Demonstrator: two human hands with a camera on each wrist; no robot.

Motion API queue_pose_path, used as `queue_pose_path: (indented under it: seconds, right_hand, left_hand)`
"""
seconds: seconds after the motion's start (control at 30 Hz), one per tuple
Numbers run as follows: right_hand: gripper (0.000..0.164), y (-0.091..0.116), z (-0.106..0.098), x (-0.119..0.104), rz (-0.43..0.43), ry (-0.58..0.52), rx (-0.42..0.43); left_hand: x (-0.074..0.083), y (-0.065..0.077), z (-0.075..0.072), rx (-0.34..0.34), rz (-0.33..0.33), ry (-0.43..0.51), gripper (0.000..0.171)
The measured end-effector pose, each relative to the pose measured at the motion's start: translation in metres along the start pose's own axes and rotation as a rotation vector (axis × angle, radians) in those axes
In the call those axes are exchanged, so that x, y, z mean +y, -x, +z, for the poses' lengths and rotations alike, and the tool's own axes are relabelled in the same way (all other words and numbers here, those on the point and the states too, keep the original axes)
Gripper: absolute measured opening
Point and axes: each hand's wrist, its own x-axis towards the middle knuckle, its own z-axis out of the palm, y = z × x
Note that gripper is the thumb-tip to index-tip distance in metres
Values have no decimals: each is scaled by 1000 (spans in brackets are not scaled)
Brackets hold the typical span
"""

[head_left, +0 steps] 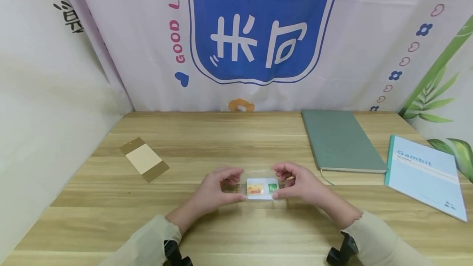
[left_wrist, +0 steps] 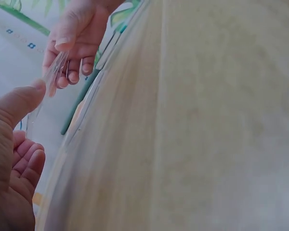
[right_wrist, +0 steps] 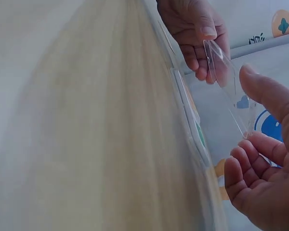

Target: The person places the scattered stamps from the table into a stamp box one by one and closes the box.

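Observation:
Between both hands is a thin clear plastic cover [head_left: 258, 173], bent and see-through in the right wrist view [right_wrist: 221, 65]. My left hand [head_left: 219, 187] pinches its left end between thumb and fingers. The right hand [head_left: 300, 183] pinches the opposite end the same way. Below the cover, a flat white piece with rounded corners [head_left: 267, 185] lies on the table, bearing a yellow-orange picture and a green one. In the right wrist view, a gap separates the cover from this white piece [right_wrist: 187, 98].
A brown card with a cream middle [head_left: 144, 159] lies at the left on the wooden table [head_left: 221, 138]. To the right are a green notebook [head_left: 341, 141] and a light blue "Gambit" booklet [head_left: 425, 177]. Behind the table hangs a printed cloth [head_left: 155, 77].

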Motion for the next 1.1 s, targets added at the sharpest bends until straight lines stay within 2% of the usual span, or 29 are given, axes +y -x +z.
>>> queue_pose_path:
  seconds: [0.2, 0.43, 0.63, 0.83, 1.1]
  right_hand:
    - [65, 2, 3, 5, 7, 5, 6]
    - [65, 1, 5, 14, 14, 24, 17]
    - [63, 2, 6, 13, 28, 50, 9]
    - [62, 2, 7, 11, 26, 65, 9]
    - [60, 2, 9, 12, 23, 131, 31]
  left_hand:
    - [-3, -2, 3, -28, -25, -15, 62]
    - [-5, -6, 7, -55, -48, -152, 61]
    - [-4, -7, 10, -71, -43, -209, 60]
    - [-1, -9, 12, -100, -68, -266, 61]
    - [3, -11, 12, -148, -110, -293, 62]
